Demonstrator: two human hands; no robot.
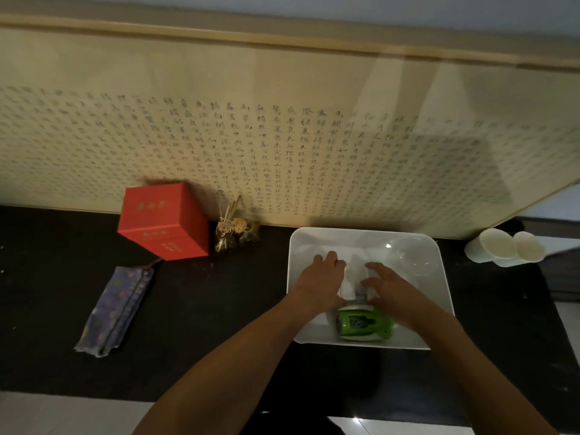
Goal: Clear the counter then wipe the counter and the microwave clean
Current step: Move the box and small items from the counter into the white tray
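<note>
A white tray (439, 296) sits on the dark counter (219, 309), and both my hands are inside it. My left hand (323, 277) and my right hand (387, 288) close from either side on a small white object (356, 271) in the tray's middle. What that object is stays unclear, since my fingers cover much of it. A green and white device (364, 323) lies at the tray's near edge, just below my hands. A clear glass bowl (414, 255) stands in the tray's far right corner.
A red box (164, 221) stands at the back left beside a bundle of leaf-wrapped parcels (237, 235). A patterned cloth pouch (117, 306) lies at the left. Two white paper cups (505, 246) lie on their sides at the right. A calligraphy panel (282, 146) backs the counter.
</note>
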